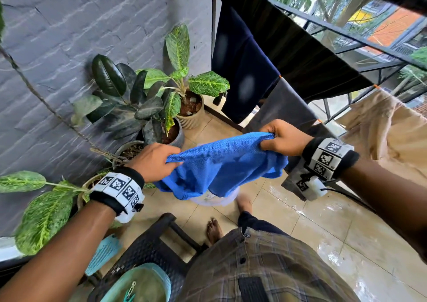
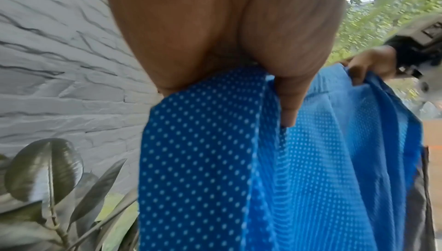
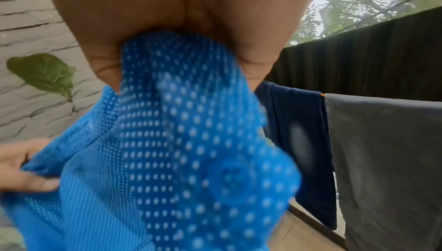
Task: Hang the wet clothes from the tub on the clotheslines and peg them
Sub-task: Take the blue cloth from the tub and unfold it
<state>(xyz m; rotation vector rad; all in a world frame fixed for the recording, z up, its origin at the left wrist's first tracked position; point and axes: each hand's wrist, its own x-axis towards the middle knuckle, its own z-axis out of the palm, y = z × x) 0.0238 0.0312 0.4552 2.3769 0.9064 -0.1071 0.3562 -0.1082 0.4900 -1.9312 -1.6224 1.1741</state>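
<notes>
Wet balcony tiles (image 1: 323, 227) gleam at lower right of the head view, potted plants (image 1: 161, 93) crowd the grey brick wall (image 1: 69, 35) at left. A blue mesh garment (image 1: 221, 163) is stretched mid-frame between both hands, directly above the white tub (image 1: 212, 200). One top corner is pinched by the left hand (image 1: 153, 160), the other is bunched tight in the right hand (image 1: 285, 137). Dark clothes (image 1: 240, 70) are already draped on the clotheslines (image 1: 323, 24) at upper right. Pegs (image 1: 129, 290) are seen in a green basket (image 1: 143, 283) at the bottom edge. Risk, as judged from here: slick wet mesh could be lost from the lighter left pinch and dropped to the floor; bare feet on glossy tiles could slip too.
</notes>
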